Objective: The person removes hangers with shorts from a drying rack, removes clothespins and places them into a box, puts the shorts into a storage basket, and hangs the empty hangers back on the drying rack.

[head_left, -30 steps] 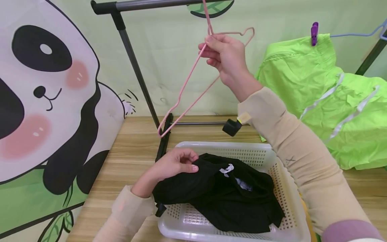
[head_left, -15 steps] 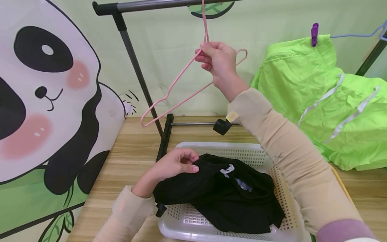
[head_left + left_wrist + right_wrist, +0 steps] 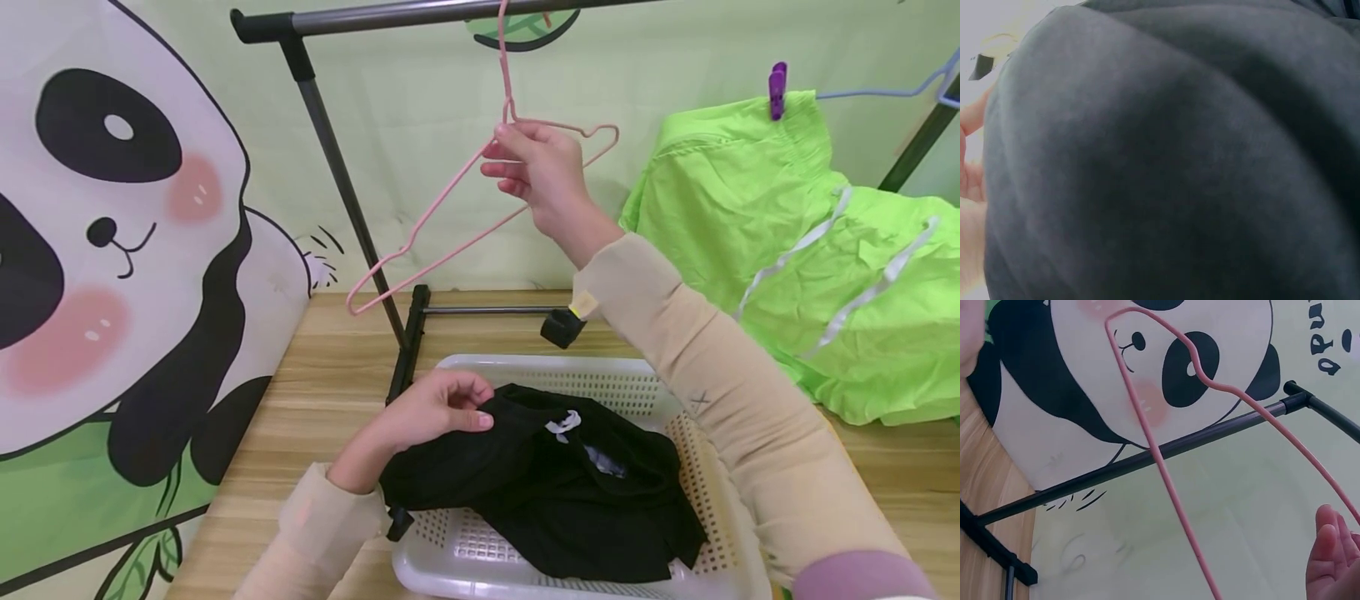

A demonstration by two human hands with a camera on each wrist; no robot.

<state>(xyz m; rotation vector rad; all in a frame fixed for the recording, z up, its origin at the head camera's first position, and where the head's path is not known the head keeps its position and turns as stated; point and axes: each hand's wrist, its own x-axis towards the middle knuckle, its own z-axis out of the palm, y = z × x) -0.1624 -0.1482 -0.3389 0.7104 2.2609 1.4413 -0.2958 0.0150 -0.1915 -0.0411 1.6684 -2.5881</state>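
A pink wire hanger (image 3: 450, 184) is tilted by the rack, its neck overlapping the top bar in the head view and its hook cut off by the frame edge. My right hand (image 3: 543, 171) pinches it just below the neck with thumb and forefinger. In the right wrist view one end of the hanger (image 3: 1166, 469) spans the picture. Black shorts (image 3: 585, 533) with a white drawstring lie bunched in a white basket (image 3: 480, 361). My left hand (image 3: 435, 410) holds their upper left part between thumb and fingers. Dark cloth (image 3: 1166, 162) fills most of the left wrist view.
A dark metal rack (image 3: 330, 158) stands behind the basket on the wood-grain surface (image 3: 330, 375). To the right, bright green shorts (image 3: 750, 183) hang from a blue hanger (image 3: 870, 93) by a purple clothespin (image 3: 777, 92). A panda mural (image 3: 135, 275) covers the left wall.
My right hand has moved down and slightly left with the pink hanger, whose left end has swung farther left and up. The left hand and black shorts stay put.
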